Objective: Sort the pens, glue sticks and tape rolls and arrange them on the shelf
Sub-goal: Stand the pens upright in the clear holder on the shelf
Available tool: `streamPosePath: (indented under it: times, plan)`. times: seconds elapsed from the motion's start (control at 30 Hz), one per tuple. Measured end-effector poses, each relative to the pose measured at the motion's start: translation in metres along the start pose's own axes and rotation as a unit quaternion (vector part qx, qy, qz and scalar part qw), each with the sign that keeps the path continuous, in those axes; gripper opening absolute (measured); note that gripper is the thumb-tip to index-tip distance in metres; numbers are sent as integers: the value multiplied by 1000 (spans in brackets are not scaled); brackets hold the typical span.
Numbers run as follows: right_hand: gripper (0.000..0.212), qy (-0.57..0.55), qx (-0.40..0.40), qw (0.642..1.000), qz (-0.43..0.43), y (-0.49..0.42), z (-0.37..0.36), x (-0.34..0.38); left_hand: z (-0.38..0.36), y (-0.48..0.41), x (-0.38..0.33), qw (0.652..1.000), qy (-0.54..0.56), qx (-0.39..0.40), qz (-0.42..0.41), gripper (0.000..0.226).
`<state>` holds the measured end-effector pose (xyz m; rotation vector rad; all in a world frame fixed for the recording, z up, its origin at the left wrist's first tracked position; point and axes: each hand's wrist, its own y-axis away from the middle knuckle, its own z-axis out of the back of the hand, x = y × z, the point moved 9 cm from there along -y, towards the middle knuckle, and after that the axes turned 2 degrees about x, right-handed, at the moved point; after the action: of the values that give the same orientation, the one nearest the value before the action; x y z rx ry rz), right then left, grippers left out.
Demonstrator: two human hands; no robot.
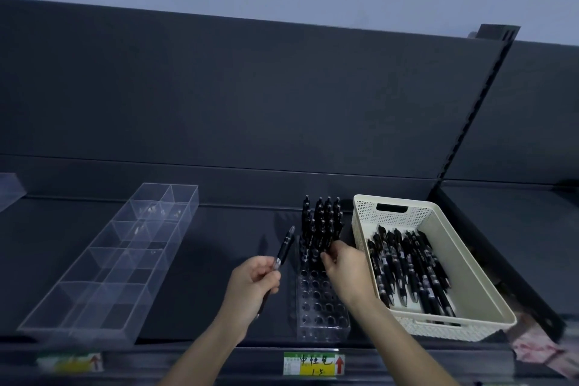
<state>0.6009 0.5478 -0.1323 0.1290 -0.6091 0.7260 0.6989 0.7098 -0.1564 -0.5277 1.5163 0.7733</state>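
The left hand [253, 279] is gripping a pen [285, 247], the right hand [341, 263] pinching racked pens [322, 226]. At three o'clock, a basket [391, 198] is holding loose pens [407, 266].

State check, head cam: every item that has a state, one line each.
Left hand: pinches one pen, tilted up.
Right hand: fingers at racked pens, grip unclear.
Pen rack: back rows filled, front holes empty.
Basket: holds loose pens, lying flat.
Divided tray: open-topped, no pens inside.
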Motion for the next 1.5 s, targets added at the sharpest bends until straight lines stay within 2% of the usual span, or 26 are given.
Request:
streamPosePath:
  times: [0.17,0.53,0.63,0.7,0.8,0.9,0.97,1.07,1.13,1.3,1.5]
  plan:
    - [18,3,-21,1000,-5,1,3,-2,5,1,-3,1000,13,-11,-1,16]
    - [22,0,-26,1000,17,8,14,2,-16,3,-19,999,-6,25,-30,17]
    - [18,-79,-62,994,35,21,37,9,-26,3,-24,998,-4,40,-45,18]
    - [14,-169,-45,984,43,28,46,16,-35,2,-28,997,2,49,-57,18]
    - [27,-251,7,966,52,33,48,27,-52,0,-34,996,9,65,-68,16]
    - [43,-246,-5,968,41,30,52,19,-66,-3,-30,992,-59,88,-69,18]
    - [41,-249,-40,967,30,27,63,7,-71,-6,-26,971,-197,96,-92,22]
    - [32,-254,-108,961,-1,21,82,-14,-81,-3,-20,886,-423,125,-145,35]
    - [25,-231,-130,964,-12,18,88,-19,-87,0,-11,845,-492,150,-147,41]
    - [19,-154,-124,980,12,9,77,-10,-88,-3,-5,821,-533,154,-135,43]
    - [22,-12,-45,999,6,-2,41,-6,-90,-5,-7,813,-542,157,-142,41]
